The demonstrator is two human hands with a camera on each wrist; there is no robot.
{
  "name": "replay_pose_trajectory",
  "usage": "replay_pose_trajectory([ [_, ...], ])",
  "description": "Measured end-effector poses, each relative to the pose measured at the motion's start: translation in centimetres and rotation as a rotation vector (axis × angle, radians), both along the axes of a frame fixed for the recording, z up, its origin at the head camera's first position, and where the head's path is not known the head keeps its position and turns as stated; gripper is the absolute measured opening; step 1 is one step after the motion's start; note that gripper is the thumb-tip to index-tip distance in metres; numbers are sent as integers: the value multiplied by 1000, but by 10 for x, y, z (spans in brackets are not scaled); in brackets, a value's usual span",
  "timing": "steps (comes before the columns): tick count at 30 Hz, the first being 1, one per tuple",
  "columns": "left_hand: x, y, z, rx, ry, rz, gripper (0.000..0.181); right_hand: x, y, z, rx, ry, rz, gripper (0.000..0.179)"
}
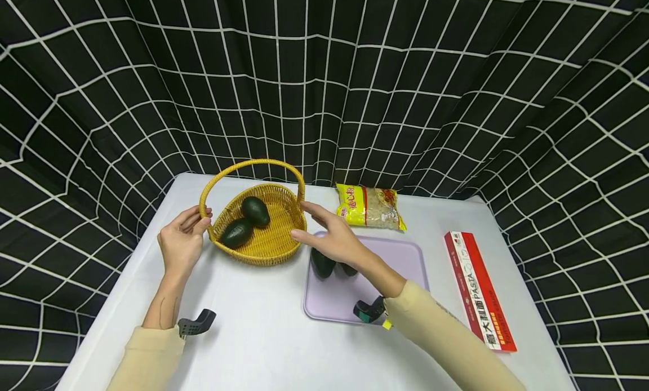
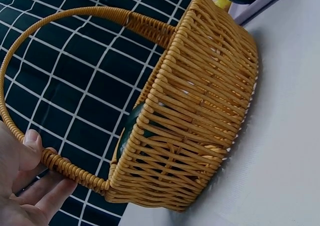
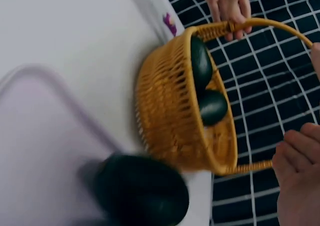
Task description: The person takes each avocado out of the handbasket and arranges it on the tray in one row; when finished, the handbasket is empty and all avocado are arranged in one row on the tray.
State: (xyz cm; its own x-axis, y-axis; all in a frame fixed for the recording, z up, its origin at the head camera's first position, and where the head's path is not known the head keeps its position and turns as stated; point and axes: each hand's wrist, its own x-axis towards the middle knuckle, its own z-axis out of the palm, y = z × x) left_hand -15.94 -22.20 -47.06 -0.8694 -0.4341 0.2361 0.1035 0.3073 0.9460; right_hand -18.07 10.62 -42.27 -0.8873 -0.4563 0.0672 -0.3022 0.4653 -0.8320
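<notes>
A yellow wicker basket (image 1: 274,247) with an arched handle stands at the left of the table, with two dark green avocados (image 1: 256,212) inside. My left hand (image 1: 183,239) grips the left side of the handle between thumb and fingers, as the left wrist view also shows. At the handle's right side is my right hand (image 1: 332,236), fingers extended; its fingertips reach the handle's lower end, though firm contact is hard to tell. Below that hand, more dark avocados (image 1: 321,264) lie on a lilac tray (image 1: 365,312), partly hidden by the hand.
A yellow bag of pasta (image 1: 372,207) lies behind the tray near the back edge. To the right lies a long red pasta box (image 1: 480,292). Black curtain with a white grid (image 1: 324,98) surrounds the white table (image 1: 243,334).
</notes>
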Motion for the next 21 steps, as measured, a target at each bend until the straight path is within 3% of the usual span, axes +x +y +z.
replay_pose_trajectory([
  [8,-1,-1,-2,-30,7,-11,34,-28,-50,4,-89,-48,117,71],
  [21,-2,-2,-2,-39,15,-3,33,-56,-83,9,-18,-123,201,66],
])
